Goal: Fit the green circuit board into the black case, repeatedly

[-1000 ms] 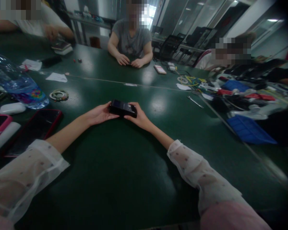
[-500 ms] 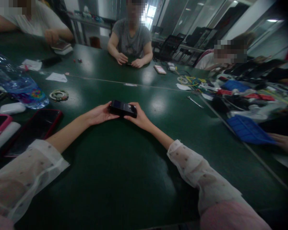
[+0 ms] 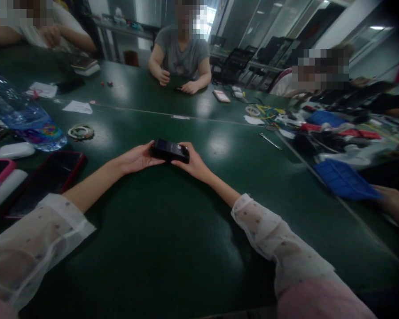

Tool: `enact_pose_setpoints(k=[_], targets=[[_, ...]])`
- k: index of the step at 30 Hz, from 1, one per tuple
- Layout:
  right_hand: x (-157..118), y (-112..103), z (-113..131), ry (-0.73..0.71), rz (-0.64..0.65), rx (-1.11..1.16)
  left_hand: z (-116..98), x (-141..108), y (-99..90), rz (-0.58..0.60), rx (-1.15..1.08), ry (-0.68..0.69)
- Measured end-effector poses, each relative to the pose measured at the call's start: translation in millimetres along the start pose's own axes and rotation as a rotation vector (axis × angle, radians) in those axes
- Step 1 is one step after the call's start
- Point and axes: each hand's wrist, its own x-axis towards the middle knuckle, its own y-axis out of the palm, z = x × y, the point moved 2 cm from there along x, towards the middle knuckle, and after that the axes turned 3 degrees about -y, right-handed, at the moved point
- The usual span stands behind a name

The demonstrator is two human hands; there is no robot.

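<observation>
A small black box-shaped device [image 3: 169, 151] with a glossy dark top is held between my two hands over the green table [image 3: 173, 239]. My left hand [image 3: 138, 158] grips its left end, with the fingers and thumb at the near and far edges. Around the right end, my right hand [image 3: 194, 163] has its thumb on the near side and fingers on the far side. The underside of the device is hidden.
Left of my arm lie a red-edged phone [image 3: 48, 181], a plastic bottle [image 3: 36, 119], a white case [image 3: 16, 150] and a bracelet [image 3: 81, 132]. To the right are a wrench [image 3: 270, 141], a blue tray [image 3: 347, 179] and cables [image 3: 262, 111]. Several people sit around.
My hands and the device have not visibly moved. Across the table, one person's hand has pulled away from the other, and the person at the far left has raised a hand.
</observation>
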Motion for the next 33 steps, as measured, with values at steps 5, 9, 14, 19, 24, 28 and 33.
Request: enact_pose_setpoints(k=[5, 9, 14, 19, 24, 28, 33], targets=[[0.8, 0.5, -0.2, 0.014, 0.006, -0.012, 0.8, 1.1, 0.2, -0.013, -0.006, -0.006], [1.0, 1.6, -2.6, 0.026, -0.003, -0.019, 1.6, 2.0, 0.3, -0.015, -0.001, -0.012], [1.1, 1.7, -2.6, 0.030, 0.003, -0.018, 2.2, 3.7, -3.3, 0.008, -0.006, -0.019], [1.7, 1.8, -1.6, -0.007, 0.003, -0.002, 1.6, 2.7, -2.7, 0.002, 0.008, -0.008], [2.5, 0.8, 0.1, -0.029, 0.003, 0.020, 1.4, 0.1, 1.5, -0.005, 0.014, -0.007], [2.8, -0.1, -0.1, -0.028, 0.015, 0.028, 1.6, -1.0, 3.6, 0.001, 0.030, -0.004], [2.4, -0.3, 0.3, -0.034, 0.017, 0.020, 1.6, -0.6, 3.5, -0.006, 0.040, 0.001]])
